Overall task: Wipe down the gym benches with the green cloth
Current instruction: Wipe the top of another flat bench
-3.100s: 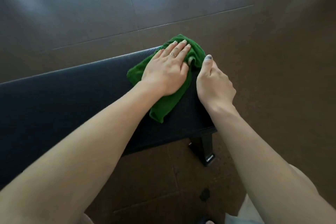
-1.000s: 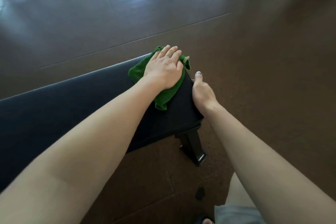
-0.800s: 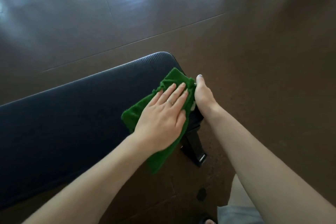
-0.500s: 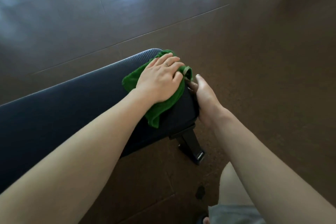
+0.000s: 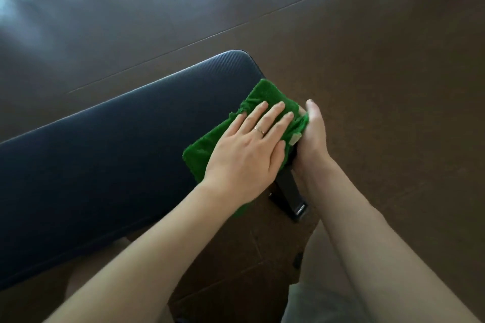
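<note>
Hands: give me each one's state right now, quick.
Left hand: open, fingers flat, pressing the green cloth onto the bench.
Right hand: at the bench's end edge; its fingers are hidden, grip cannot be told.

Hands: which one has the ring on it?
The left hand, lying flat on the green cloth, wears a thin ring on one finger. The right hand, at the bench end, shows no ring.

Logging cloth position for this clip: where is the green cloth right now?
In the head view, the green cloth lies right of centre on the bench's right end, flat under the left hand, with the right hand against its right edge.
</note>
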`<state>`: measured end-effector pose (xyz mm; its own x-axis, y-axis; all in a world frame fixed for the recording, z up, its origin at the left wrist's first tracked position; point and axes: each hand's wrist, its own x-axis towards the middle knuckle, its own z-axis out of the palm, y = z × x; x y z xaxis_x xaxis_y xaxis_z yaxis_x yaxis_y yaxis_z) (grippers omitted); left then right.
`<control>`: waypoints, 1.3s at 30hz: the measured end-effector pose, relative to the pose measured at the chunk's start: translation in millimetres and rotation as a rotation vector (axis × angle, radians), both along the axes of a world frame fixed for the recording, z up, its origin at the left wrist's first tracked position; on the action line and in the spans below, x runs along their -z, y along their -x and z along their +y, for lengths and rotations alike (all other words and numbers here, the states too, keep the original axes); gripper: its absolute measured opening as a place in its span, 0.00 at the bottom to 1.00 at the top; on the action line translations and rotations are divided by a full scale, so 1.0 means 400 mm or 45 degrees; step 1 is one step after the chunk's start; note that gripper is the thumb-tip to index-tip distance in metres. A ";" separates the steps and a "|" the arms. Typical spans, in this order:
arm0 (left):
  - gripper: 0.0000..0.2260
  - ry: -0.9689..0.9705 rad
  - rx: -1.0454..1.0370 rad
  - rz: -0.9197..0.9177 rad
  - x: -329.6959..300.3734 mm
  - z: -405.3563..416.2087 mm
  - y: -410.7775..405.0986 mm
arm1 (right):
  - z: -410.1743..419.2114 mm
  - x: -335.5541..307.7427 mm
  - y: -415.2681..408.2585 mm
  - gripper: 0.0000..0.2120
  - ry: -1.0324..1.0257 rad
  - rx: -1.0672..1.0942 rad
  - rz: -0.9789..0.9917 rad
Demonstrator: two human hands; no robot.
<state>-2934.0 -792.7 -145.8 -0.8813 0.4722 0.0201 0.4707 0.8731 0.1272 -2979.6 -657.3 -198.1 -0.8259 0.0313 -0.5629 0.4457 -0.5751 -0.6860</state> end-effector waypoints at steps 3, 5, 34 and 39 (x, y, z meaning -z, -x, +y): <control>0.22 -0.069 0.017 -0.031 0.008 0.024 0.103 | 0.000 0.005 0.002 0.34 -0.038 0.035 0.020; 0.20 -0.042 0.015 -0.021 0.015 0.047 0.148 | 0.000 0.015 -0.007 0.33 -0.065 0.086 0.026; 0.23 0.266 -0.059 0.446 0.063 -0.330 -0.206 | -0.082 -0.036 -0.121 0.22 -0.562 0.070 0.091; 0.25 0.206 -0.023 0.316 0.048 -0.218 -0.148 | -0.089 -0.031 -0.107 0.24 -0.541 0.171 0.015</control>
